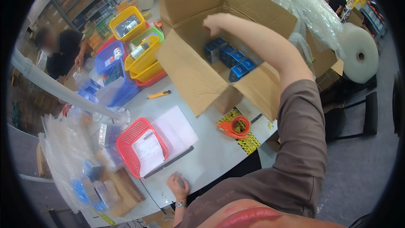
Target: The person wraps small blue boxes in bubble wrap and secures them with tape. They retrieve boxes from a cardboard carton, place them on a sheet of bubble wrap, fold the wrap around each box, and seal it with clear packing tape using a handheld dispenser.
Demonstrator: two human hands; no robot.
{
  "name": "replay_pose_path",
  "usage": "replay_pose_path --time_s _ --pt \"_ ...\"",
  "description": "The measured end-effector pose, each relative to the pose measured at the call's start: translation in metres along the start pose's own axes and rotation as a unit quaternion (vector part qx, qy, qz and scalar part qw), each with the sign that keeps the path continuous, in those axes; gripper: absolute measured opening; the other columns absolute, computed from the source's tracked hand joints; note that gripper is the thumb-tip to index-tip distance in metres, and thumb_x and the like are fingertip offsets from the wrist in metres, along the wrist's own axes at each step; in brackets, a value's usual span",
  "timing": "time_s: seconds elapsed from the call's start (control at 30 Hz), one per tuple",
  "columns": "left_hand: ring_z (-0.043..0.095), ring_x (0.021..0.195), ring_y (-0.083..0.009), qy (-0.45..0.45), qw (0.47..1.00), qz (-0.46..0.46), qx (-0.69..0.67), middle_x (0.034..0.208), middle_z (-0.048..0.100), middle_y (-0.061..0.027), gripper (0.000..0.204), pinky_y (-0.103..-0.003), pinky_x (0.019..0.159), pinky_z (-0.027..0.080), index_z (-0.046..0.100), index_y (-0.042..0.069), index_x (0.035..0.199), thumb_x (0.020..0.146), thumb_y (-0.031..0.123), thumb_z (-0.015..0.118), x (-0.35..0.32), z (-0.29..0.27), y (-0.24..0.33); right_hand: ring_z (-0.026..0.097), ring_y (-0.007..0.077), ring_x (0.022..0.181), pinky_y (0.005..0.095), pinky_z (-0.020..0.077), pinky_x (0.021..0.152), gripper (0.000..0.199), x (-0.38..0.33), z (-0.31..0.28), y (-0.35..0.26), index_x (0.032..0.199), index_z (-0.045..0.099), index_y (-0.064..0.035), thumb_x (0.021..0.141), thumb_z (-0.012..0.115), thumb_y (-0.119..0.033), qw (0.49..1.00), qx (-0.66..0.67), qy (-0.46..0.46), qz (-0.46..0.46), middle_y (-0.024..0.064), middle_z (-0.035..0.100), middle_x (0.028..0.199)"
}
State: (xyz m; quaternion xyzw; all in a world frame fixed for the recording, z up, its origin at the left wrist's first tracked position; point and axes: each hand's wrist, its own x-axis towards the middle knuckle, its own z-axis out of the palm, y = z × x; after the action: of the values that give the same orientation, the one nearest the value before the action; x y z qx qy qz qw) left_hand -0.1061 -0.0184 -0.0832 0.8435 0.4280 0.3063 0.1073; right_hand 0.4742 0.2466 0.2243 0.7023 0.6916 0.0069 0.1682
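Note:
A large open cardboard box (185,76) stands on the table with its flaps spread. Inside, several small dark blue boxes (238,71) sit in rows toward the near side. My right arm reaches over the carton, and my right hand (214,23) is above its far left part, fingers curled in and pointing down. Whatever those fingers may hold is hidden. My left hand (179,186), with a watch at the wrist, rests on the near table edge with curled fingers. Something greyish shows by its fingertips, too small to name. Beyond it lies a red basket (122,147) with a printed paper sheet (148,153).
An orange tape dispenser (234,127) and a yellow cutter knife (159,95) lie on the table (198,160). Yellow and blue baskets (145,61) are stacked at the far left. Bubble wrap (63,156) hangs at left; a large roll (358,52) stands right. Another person (63,55) works at left.

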Motion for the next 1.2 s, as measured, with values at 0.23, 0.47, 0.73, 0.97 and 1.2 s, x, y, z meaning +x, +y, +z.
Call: replay_pose_path --time_s 0.23,0.47,0.73,0.97,1.2 --pt "0.054 0.105 -0.0358 0.002 0.999 -0.034 -0.030 0.111 0.058 -0.0157 0.025 -0.045 0.091 0.040 0.055 0.005 0.093 0.071 0.002 0.066 -0.011 0.006 -0.004 0.049 0.0345 0.124 0.0486 0.0429 0.100 0.100 0.048 0.158 0.015 0.136 0.044 -0.0062 0.053 0.087 -0.039 0.998 -0.012 -0.050 -0.030 0.0166 0.048 0.134" --pt "0.053 0.107 -0.0355 -0.001 0.998 -0.065 -0.026 0.110 0.056 -0.0150 0.022 -0.045 0.093 0.039 0.055 0.004 0.088 0.069 0.002 0.067 -0.020 0.014 -0.012 0.046 0.0370 0.124 0.0485 0.0407 0.103 0.100 0.051 0.147 0.000 0.140 0.041 -0.0099 0.055 0.087 -0.037 0.995 -0.027 -0.038 0.093 0.0154 0.041 0.139" --pt "0.052 0.107 -0.0350 -0.017 0.996 -0.081 -0.031 0.108 0.056 -0.0151 0.019 -0.046 0.093 0.039 0.057 0.004 0.085 0.069 0.005 0.068 -0.022 0.018 -0.018 0.048 0.0375 0.122 0.0473 0.0487 0.093 0.087 0.071 0.181 0.025 0.137 0.047 -0.0158 0.059 0.083 -0.025 0.997 -0.059 -0.049 0.021 0.0147 0.037 0.141" --pt "0.052 0.105 -0.0348 -0.009 0.997 -0.069 -0.037 0.108 0.056 -0.0153 0.019 -0.045 0.092 0.039 0.057 0.004 0.085 0.069 0.005 0.068 -0.020 0.015 -0.017 0.047 0.0382 0.120 0.0471 0.0429 0.098 0.090 0.041 0.156 0.004 0.138 0.047 -0.0157 0.061 0.082 -0.045 0.998 -0.058 0.002 0.017 0.0194 0.043 0.133" --pt "0.053 0.105 -0.0342 0.010 0.997 -0.079 -0.025 0.107 0.057 -0.0144 0.017 -0.045 0.092 0.040 0.058 0.005 0.082 0.068 0.004 0.067 -0.024 0.022 -0.022 0.043 0.0378 0.124 0.0550 0.0386 0.101 0.100 0.055 0.163 0.012 0.143 0.039 -0.0207 0.061 0.079 -0.059 0.999 -0.009 -0.022 0.030 0.0144 0.043 0.136"
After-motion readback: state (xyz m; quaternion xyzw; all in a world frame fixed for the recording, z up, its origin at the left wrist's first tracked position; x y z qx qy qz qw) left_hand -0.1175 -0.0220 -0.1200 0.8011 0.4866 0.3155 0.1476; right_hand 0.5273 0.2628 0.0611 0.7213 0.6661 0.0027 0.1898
